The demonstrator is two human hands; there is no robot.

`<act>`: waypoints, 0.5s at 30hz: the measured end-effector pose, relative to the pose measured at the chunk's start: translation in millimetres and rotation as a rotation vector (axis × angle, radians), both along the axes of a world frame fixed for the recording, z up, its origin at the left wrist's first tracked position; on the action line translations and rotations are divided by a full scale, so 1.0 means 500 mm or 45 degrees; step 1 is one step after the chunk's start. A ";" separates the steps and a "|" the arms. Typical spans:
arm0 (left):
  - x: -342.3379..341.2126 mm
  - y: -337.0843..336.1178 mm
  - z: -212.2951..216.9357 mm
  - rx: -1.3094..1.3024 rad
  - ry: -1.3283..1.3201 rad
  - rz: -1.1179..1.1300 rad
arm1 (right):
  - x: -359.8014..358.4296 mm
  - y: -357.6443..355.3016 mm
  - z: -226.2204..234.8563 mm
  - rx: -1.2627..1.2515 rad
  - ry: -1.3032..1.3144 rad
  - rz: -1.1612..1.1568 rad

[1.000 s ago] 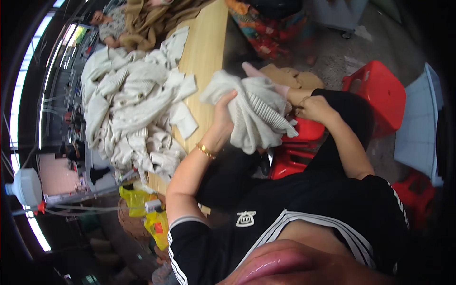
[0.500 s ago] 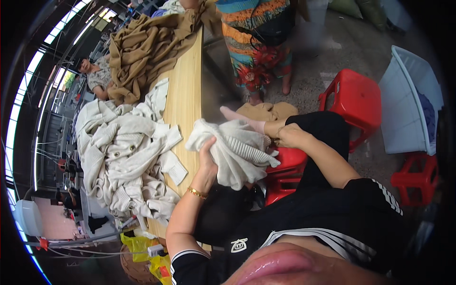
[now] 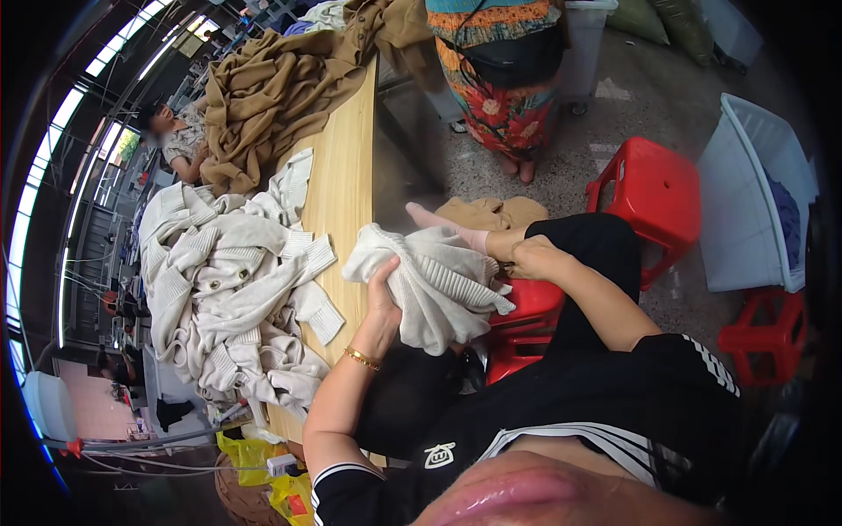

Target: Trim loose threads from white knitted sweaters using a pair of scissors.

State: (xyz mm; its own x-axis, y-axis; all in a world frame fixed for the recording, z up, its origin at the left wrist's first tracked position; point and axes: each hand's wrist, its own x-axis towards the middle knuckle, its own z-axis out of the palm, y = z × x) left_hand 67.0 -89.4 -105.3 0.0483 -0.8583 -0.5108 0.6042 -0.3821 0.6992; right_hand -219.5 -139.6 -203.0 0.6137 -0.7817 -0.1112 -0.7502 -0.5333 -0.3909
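A bunched off-white knitted cardigan with a ribbed band hangs over my lap, beside the table edge. My left hand, a gold bracelet on its wrist, is closed on the cardigan's left side. By my raised ankle and pink sock, my right hand has its fingers curled at the cardigan's right end. Something small and dark shows at those fingertips, too small to name. Left of my hands, a heap of off-white knitted cardigans lies on the wooden table.
Brown knitwear covers the table's far end, where a co-worker sits. Another person in a flowered skirt stands ahead. To the right are a red stool, a smaller red stool and a pale plastic bin. Yellow bags hang lower left.
The person in the flowered skirt has shifted to the right and farther off. My hands keep nearly the same place and hold; the cardigan has barely moved.
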 end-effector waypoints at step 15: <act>-0.005 -0.002 -0.007 0.006 -0.017 -0.001 | -0.006 0.006 0.000 -0.035 0.051 0.015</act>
